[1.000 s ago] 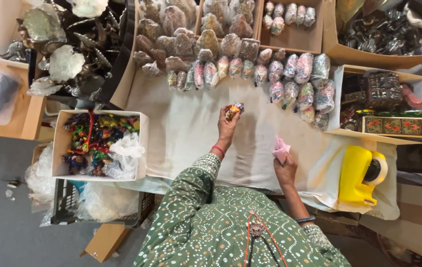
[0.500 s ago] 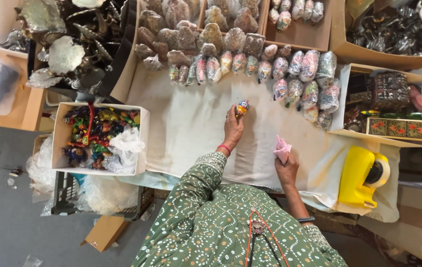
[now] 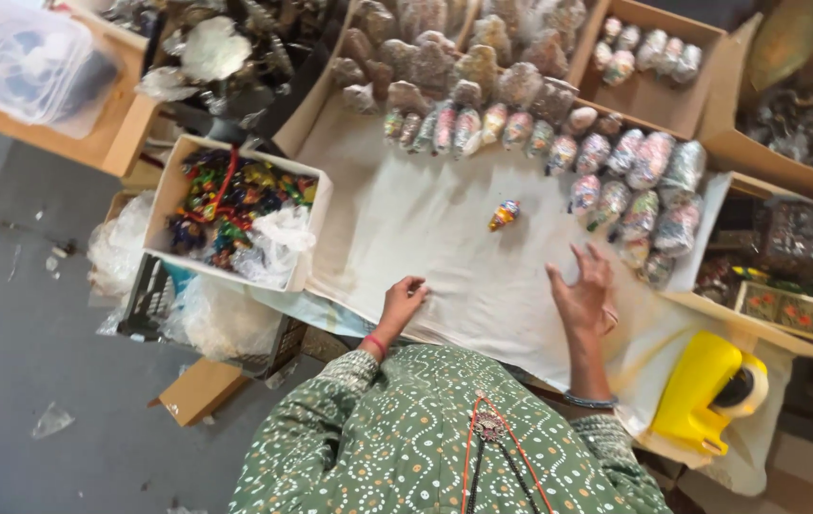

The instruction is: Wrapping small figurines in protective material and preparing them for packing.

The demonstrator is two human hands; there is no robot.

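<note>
A small multicoloured figurine [image 3: 505, 214] lies alone on the white cloth [image 3: 426, 228] that covers the table. My left hand [image 3: 405, 299] rests on the cloth near the front edge with its fingers curled and nothing in it, well short of the figurine. My right hand [image 3: 582, 286] hovers to the right of it, fingers spread, palm toward the cloth. A bit of pink [image 3: 608, 320] shows at the right edge of that hand; I cannot tell whether the hand holds it. My green dotted sleeves fill the bottom of the view.
Rows of plastic-wrapped figurines [image 3: 616, 171] line the back and right of the cloth. A white box of colourful pieces [image 3: 235, 205] stands at the left and a yellow tape dispenser [image 3: 706, 390] at the right front. Cardboard boxes [image 3: 654, 90] and a clear tub [image 3: 26, 62] surround the table.
My left hand has let go of the figurine, which now lies on the cloth, and has drawn back toward me. My right hand has opened and spread its fingers.
</note>
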